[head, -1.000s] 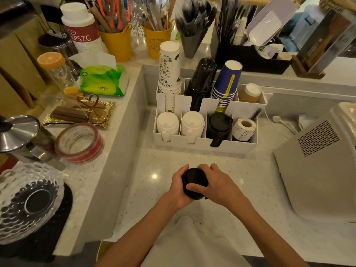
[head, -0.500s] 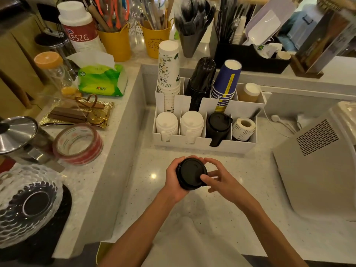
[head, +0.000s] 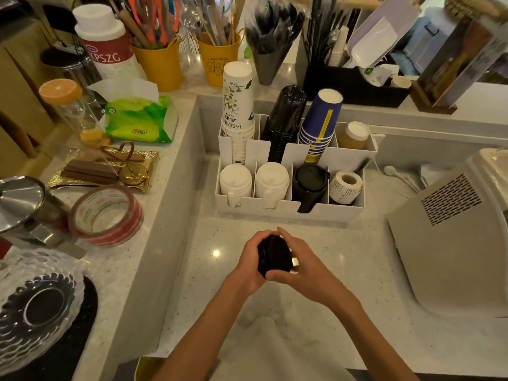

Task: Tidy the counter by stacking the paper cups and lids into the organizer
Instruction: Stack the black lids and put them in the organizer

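Both hands grip a small stack of black lids (head: 273, 255) over the counter, in front of the white organizer (head: 288, 210). My left hand (head: 248, 264) cups its left side and my right hand (head: 299, 266) wraps its right side and bottom. In the organizer's back row stand white floral cups (head: 237, 105), black cups (head: 286, 122), blue cups (head: 320, 119) and a brown cup (head: 353, 134). The front row holds two stacks of white lids (head: 235, 180) (head: 272, 180), black lids (head: 309, 182) and a label roll (head: 345, 187).
A white machine (head: 450, 229) stands at the right. The raised ledge at the left carries a tape roll (head: 105, 215), a gold tray (head: 104, 171), a tissue pack (head: 140, 119) and a glass bowl (head: 35, 306). Yellow utensil buckets (head: 162, 64) stand behind.
Half a second ago the lids faced up in my left hand with my right fingers apart. Now the stack is turned on edge and my right hand has closed around it.
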Motion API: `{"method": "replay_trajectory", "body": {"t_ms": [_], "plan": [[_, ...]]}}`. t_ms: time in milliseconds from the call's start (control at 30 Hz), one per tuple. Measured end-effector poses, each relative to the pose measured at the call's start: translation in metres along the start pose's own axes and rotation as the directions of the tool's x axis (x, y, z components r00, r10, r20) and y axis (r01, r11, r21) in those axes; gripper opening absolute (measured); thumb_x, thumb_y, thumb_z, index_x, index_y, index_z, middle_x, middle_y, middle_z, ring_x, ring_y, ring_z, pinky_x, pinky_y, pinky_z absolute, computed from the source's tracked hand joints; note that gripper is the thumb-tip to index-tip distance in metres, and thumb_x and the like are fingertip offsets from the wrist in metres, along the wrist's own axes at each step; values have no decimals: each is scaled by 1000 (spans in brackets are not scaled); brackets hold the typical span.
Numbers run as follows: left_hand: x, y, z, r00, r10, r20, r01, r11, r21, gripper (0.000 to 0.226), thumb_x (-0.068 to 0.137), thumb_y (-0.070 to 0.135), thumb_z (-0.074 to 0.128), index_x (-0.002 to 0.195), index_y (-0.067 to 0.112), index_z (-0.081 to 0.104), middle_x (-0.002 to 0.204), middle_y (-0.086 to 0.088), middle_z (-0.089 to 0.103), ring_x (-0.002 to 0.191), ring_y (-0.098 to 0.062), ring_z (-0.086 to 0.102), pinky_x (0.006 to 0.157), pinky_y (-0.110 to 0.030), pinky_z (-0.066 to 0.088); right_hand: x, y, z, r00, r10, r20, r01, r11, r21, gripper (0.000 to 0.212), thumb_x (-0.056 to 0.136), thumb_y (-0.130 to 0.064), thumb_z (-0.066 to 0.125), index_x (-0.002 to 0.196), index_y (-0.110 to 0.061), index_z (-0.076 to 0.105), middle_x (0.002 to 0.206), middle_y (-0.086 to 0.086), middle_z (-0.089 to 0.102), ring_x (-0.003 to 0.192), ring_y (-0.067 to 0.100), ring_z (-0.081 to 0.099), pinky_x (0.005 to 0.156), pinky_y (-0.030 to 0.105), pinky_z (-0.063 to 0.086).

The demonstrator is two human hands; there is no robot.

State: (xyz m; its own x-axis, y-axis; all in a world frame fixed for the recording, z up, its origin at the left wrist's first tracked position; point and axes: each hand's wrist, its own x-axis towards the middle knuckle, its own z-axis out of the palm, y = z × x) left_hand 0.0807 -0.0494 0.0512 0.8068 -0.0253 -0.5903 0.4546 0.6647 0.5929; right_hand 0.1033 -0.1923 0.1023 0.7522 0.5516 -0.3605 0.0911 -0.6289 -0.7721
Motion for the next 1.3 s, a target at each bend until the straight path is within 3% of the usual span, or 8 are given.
{"method": "replay_trajectory", "body": {"t_ms": [233, 467, 567, 633, 733, 867, 1033, 1300], "plan": [[-3, -3, 8, 984, -153, -87, 162, 981, 104, 42, 82, 61, 60, 94, 25, 75, 99, -9, 76, 98, -29, 72, 85, -49, 59, 15, 15, 2, 982, 104, 161, -118, 990, 83, 80, 75, -40, 79, 134, -49, 27, 134, -9, 43, 110, 10, 55, 68, 9, 51], [1, 4, 16, 972, -233, -25, 234, 972, 26, 45, 82, 64, 56, 103, 27, 72, 104, -11, 69, 82, -23, 76, 63, -39, 61, 26, 20, -1, 952, 167, 258, -236, 934, 267, 75, 75, -30, 81, 130, -50, 33, 122, -12, 45, 104, 20, 62, 71, 27, 59], [8, 16, 17, 980, -199, 31, 197, 979, 51, 57, 91, 61, 44, 138, 29, 46, 134, -5, 57, 120, -28, 58, 89, -46, 57, 31, 20, -14, 947, 194, 256, -284, 879, 383, 68, 75, -29, 81, 126, -47, 40, 123, -5, 46, 103, 26, 65, 74, 32, 59], [13, 32, 17, 998, -59, 13, 56, 986, 160, 52, 93, 55, 43, 138, 28, 49, 144, -4, 49, 139, -28, 38, 114, -48, 33, 35, 18, -34, 947, 213, 239, -309, 806, 504, 64, 77, -26, 79, 126, -45, 43, 127, 0, 47, 105, 30, 64, 79, 39, 59], [22, 65, 9, 864, 469, -182, -364, 833, 416, 16, 92, 23, 55, 93, 27, 71, 104, 3, 70, 112, -23, 60, 93, -32, 47, 44, 10, -77, 967, 194, 163, -252, 801, 543, 68, 74, -25, 81, 127, -46, 45, 131, 7, 47, 108, 33, 64, 82, 44, 58], [54, 116, -23, 447, 749, -489, -269, 634, 725, 29, 89, 2, 51, 114, 12, 60, 116, -14, 64, 112, -34, 54, 99, -49, 43, 73, -16, -139, 992, 92, -88, -79, 987, 141, 76, 66, -28, 87, 123, -49, 42, 129, 3, 48, 112, 25, 60, 85, 37, 57], [97, 135, -47, 661, 599, -452, -73, 651, 755, 42, 104, 31, 26, 133, 11, 50, 138, -18, 55, 125, -37, 51, 102, -43, 38, 132, -41, -175, 987, 16, -158, -111, 782, -614, 89, 65, -40, 82, 134, -46, 26, 141, 7, 32, 129, 32, 34, 106, 50, 41], [122, 123, -54, 509, 716, -478, -86, 595, 799, 41, 104, 34, 25, 120, 15, 58, 124, -14, 65, 113, -38, 59, 98, -50, 39, 166, -39, -165, 996, 84, -35, -75, 526, -847, 94, 67, -45, 79, 141, -40, 20, 150, 6, 24, 135, 34, 27, 109, 51, 37]]}}
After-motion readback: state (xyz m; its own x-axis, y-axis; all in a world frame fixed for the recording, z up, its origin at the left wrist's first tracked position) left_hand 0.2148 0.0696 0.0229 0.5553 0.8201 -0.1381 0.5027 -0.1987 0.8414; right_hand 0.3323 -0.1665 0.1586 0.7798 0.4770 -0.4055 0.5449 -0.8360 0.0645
